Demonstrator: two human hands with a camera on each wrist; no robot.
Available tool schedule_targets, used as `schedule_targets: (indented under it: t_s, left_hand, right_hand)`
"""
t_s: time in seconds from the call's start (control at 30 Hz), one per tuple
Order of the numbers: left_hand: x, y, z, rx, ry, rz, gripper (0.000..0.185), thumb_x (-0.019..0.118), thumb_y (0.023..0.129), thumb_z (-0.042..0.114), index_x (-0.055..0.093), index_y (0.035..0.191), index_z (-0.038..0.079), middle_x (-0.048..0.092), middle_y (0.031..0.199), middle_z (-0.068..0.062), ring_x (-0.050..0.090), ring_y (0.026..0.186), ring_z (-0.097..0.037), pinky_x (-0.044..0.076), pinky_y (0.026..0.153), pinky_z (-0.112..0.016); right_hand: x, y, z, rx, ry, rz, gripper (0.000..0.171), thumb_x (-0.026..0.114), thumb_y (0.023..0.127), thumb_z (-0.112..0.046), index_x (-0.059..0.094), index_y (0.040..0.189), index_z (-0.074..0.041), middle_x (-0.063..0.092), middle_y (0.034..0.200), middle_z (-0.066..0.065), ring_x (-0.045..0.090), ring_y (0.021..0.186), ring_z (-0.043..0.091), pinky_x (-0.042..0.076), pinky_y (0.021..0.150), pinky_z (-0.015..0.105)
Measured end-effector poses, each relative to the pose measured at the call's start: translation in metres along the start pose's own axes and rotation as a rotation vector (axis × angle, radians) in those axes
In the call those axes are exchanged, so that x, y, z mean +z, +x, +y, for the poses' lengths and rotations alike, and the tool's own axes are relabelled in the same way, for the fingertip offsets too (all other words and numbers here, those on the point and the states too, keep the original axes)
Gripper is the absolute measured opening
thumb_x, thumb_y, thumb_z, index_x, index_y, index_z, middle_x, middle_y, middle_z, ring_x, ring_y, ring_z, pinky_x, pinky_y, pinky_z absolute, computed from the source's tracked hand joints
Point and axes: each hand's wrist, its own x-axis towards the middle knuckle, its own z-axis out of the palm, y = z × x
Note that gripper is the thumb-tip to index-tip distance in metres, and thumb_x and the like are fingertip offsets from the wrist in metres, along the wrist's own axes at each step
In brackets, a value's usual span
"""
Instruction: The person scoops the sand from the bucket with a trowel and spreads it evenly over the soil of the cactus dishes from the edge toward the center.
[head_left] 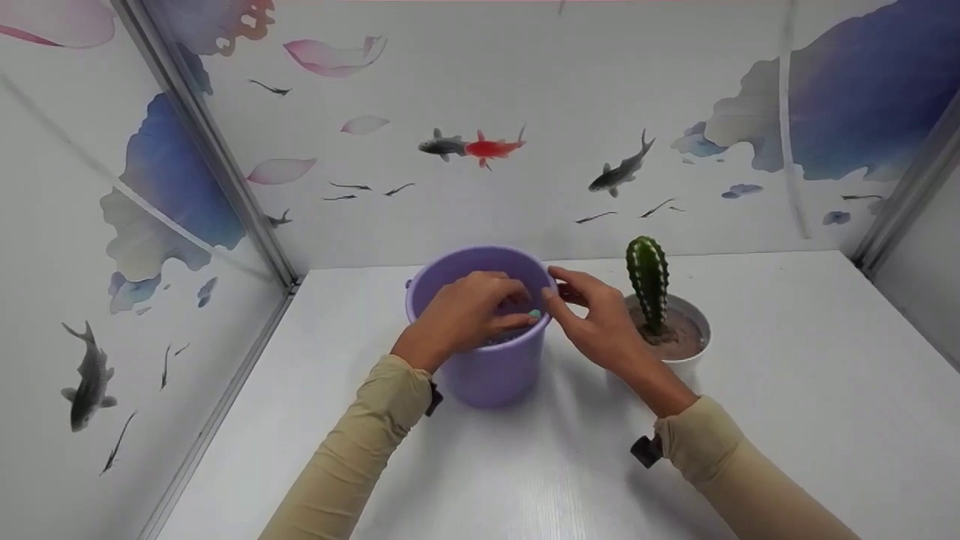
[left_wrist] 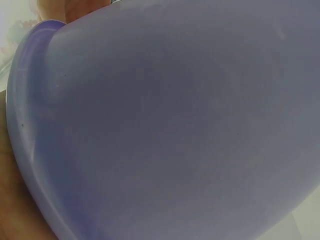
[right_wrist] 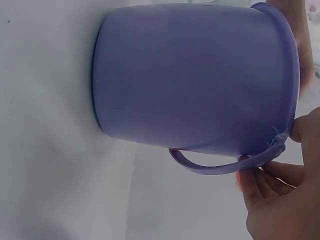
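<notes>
1. Purple bucket stands upright on the white surface; contents indistinct, small dark pieces inside.
2. White pot just beside it holds soil and a cactus.
3. Left hand reaches into the bucket, fingers curled around a small teal item.
4. Right hand, fingers loosely curled, touches the bucket's rim and handle.

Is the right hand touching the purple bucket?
Touching: the right wrist view shows the right hand with fingertips against the purple bucket where handle meets rim.
</notes>
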Motion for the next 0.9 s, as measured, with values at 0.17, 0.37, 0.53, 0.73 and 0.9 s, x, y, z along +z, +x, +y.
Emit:
schedule_targets:
  t_s: [0.17,0.37,0.53,0.73,0.9]
  left_hand:
    - [0.000,0.001,-0.002,0.050,-0.085,-0.068,0.036,0.079,0.101,0.029,0.075,0.135,0.018,0.077,0.125,0.001,0.071,0.114,-0.015,0.058,0.102,-0.035]
    - [0.000,0.006,-0.002,0.109,-0.109,-0.094,0.032,0.079,0.101,0.018,0.076,0.133,0.016,0.079,0.126,0.003,0.073,0.116,-0.013,0.058,0.105,-0.034]
    - [-0.006,0.006,-0.006,0.123,-0.120,-0.057,0.029,0.079,0.100,0.015,0.075,0.129,0.012,0.079,0.122,-0.001,0.074,0.112,-0.016,0.059,0.102,-0.034]
    - [-0.018,-0.001,-0.014,0.090,-0.181,-0.001,0.027,0.075,0.102,0.005,0.069,0.128,0.004,0.076,0.125,-0.011,0.077,0.117,-0.025,0.061,0.102,-0.037]
    - [-0.030,-0.008,-0.022,0.067,-0.205,0.043,0.032,0.071,0.103,0.004,0.065,0.135,0.003,0.073,0.131,-0.015,0.076,0.120,-0.029,0.062,0.102,-0.039]
  right_hand:
    - [0.007,0.000,0.001,0.048,0.069,-0.008,0.054,0.069,0.108,-0.028,0.057,0.156,-0.005,0.069,0.147,0.012,0.071,0.131,0.025,0.056,0.112,0.040]
    - [0.010,-0.001,0.001,0.072,0.106,-0.007,0.054,0.065,0.110,-0.023,0.052,0.160,-0.008,0.063,0.155,0.012,0.065,0.140,0.026,0.053,0.116,0.042]
    - [0.010,-0.003,0.000,0.089,0.113,-0.007,0.055,0.064,0.110,-0.024,0.051,0.161,-0.010,0.060,0.159,0.012,0.062,0.144,0.027,0.052,0.117,0.043]
    - [0.009,-0.003,-0.001,0.108,0.124,-0.014,0.056,0.065,0.110,-0.023,0.049,0.162,-0.009,0.058,0.160,0.012,0.061,0.145,0.028,0.051,0.117,0.042]
    - [0.008,-0.003,-0.001,0.121,0.127,-0.016,0.057,0.065,0.110,-0.023,0.048,0.162,-0.007,0.058,0.161,0.013,0.060,0.145,0.029,0.051,0.117,0.043]
